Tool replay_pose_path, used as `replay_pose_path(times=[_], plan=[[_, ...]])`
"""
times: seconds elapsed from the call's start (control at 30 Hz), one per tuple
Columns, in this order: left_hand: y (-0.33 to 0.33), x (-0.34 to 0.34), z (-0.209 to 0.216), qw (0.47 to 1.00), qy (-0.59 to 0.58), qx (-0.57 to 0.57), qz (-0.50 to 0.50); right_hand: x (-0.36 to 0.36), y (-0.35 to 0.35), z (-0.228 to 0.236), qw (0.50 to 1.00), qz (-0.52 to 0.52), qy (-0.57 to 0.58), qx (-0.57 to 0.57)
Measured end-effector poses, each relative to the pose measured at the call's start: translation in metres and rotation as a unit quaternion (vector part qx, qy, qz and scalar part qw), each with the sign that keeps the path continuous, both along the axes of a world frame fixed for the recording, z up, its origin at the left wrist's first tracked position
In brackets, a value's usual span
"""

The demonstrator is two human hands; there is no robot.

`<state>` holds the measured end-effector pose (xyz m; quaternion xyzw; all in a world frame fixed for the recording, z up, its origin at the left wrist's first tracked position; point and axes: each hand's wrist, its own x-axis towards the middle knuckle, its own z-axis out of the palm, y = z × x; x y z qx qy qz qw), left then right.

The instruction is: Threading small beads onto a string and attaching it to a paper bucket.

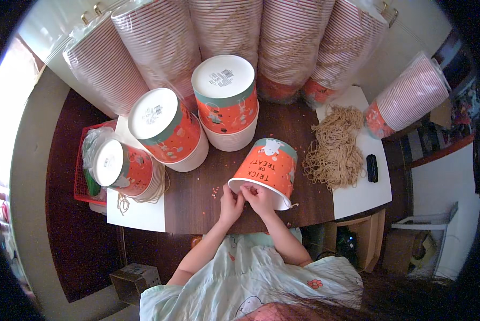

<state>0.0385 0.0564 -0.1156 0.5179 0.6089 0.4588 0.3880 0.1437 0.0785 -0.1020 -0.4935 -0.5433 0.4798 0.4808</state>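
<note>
Bucket (267, 170) in both pinched hands (258, 199)

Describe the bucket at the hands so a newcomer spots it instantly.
On the dark brown table, find the left hand and right hand. They're at the mouth of an orange bucket. Unlike the nested stacks to its left, it's single, mouth facing the picture's bottom.

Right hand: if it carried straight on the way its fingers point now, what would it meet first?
The orange bucket, near the left end of its open mouth; the right hand is already at it. Whether rim or inner wall comes first is unclear.
</note>
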Motion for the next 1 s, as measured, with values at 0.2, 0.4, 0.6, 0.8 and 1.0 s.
replay_pose_path(times=[0.2, 0.4, 0.6, 0.8, 1.0], plan=[[0.001, 0.001, 0.003, 1.0, 0.01, 0.01, -0.007, -0.001, 0.001, -0.003, 0.999, 0.0, 0.007, 0.036], [0.001, 0.001, 0.0, 1.0, 0.014, 0.01, -0.004, -0.002, 0.003, -0.007, 0.999, 0.008, 0.048, -0.008], [0.002, 0.001, -0.003, 0.995, 0.042, 0.093, -0.002, -0.005, 0.005, -0.004, 1.0, 0.008, 0.006, 0.025], [0.002, 0.001, 0.0, 0.995, 0.049, 0.082, -0.002, -0.006, 0.006, 0.007, 1.0, 0.016, -0.001, 0.009], [0.002, 0.001, -0.002, 0.995, 0.051, 0.087, -0.002, -0.001, 0.005, -0.005, 0.996, 0.01, 0.076, -0.042]])
